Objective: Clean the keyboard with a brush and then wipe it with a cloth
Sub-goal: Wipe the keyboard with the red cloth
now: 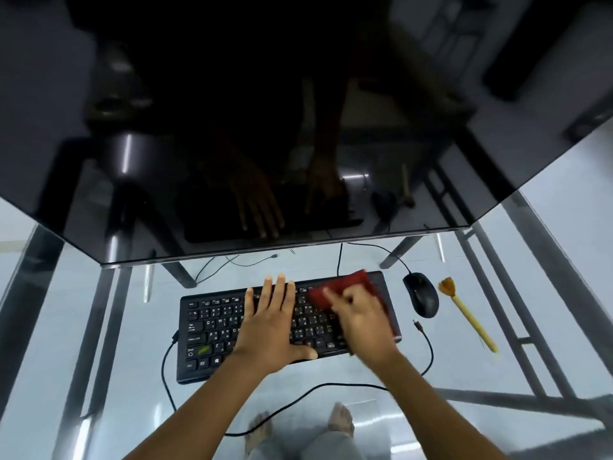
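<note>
A black keyboard [212,327] lies on a glass desk [331,370]. My left hand [270,323] rests flat on the middle keys, fingers spread and holding nothing. My right hand [360,322] presses a dark red cloth [345,288] against the right end of the keyboard; this hand is motion-blurred. The cloth covers the upper right keys. A brush [467,317] with a pale yellow handle and orange bristles lies on the desk to the right, beyond the mouse, apart from both hands.
A black mouse [421,293] sits between keyboard and brush, its cable running back. A large dark monitor [265,127] overhangs the desk just behind the keyboard. A black cable [298,398] loops across the glass in front. My feet show below through the glass.
</note>
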Demonstrator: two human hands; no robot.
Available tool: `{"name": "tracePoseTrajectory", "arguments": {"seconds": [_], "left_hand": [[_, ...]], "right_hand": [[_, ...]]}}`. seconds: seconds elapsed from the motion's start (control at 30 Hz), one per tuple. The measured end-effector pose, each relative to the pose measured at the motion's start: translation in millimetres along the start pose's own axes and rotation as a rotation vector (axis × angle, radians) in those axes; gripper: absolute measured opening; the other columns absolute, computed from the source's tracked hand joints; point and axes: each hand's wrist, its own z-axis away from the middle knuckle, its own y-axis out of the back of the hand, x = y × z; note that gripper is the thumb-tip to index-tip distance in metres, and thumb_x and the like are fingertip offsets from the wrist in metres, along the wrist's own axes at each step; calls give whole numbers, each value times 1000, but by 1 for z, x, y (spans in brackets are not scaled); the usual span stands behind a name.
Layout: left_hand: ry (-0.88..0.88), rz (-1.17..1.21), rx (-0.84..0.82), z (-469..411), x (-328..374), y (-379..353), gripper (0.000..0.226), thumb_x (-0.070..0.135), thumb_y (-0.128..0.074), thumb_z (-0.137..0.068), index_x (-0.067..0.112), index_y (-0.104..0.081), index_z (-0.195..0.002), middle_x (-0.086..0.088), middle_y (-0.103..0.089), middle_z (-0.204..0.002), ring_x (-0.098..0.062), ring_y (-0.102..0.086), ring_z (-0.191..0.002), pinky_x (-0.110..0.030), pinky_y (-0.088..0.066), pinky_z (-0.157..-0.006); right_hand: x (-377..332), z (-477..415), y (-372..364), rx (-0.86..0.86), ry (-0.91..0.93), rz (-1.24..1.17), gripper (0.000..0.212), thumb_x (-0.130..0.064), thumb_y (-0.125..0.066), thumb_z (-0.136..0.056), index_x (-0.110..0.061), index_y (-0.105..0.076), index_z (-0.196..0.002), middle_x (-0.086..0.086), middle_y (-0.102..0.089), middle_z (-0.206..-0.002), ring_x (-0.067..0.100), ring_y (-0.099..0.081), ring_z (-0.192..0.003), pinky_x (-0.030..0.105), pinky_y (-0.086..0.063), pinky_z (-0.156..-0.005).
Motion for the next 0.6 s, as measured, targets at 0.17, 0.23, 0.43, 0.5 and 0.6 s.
{"name": "tracePoseTrajectory", "arguments": {"seconds": [0.17, 0.23, 0.43, 0.5, 0.6], "left_hand": [[-9, -4, 22, 3, -2, -1, 131, 87, -48, -65, 13, 19, -149, -5, 30, -155, -23, 32, -140, -51, 15, -115], [-10, -12, 22, 3, -2, -1, 132, 87, -46, -65, 9, 20, -149, -7, 29, -155, -24, 32, -140, -51, 16, -115], [-43, -40, 2, 2, -7, -2, 136, 90, -45, -62, 9, 20, -149, -7, 31, -154, -24, 33, -140, -51, 17, -114], [-35, -32, 10, 2, -7, -4, 136, 90, -46, -61, 10, 19, -149, -6, 31, -155, -24, 33, -140, -51, 16, -114], [-35, -34, 0, 2, -7, -4, 136, 90, -47, -62, 10, 20, -149, -5, 31, -155, -24, 31, -141, -51, 15, -115]], "right_hand": [[-14, -7, -9, 81, -199, 26, 33, -57, -38, -97, -35, -59, -111, -4, -61, -103, 21, -64, -84, 37, -55, -71], [-37, 2, -13, -46, -32, -4, 34, -52, -43, -97, -28, -62, -111, -2, -63, -93, 19, -64, -73, 37, -55, -62], [9, -16, 16, 78, -386, 33, 33, -49, -40, -100, -31, -59, -121, 0, -59, -103, 15, -59, -79, 31, -55, -71], [-19, -4, 7, 0, -279, -80, 27, -48, -44, -100, -28, -58, -112, -3, -64, -87, 15, -60, -65, 31, -52, -56], [-19, 4, 11, -98, -136, -52, 24, -34, -57, -95, -29, -61, -118, 3, -61, -91, 24, -61, -65, 31, -53, -56]]}}
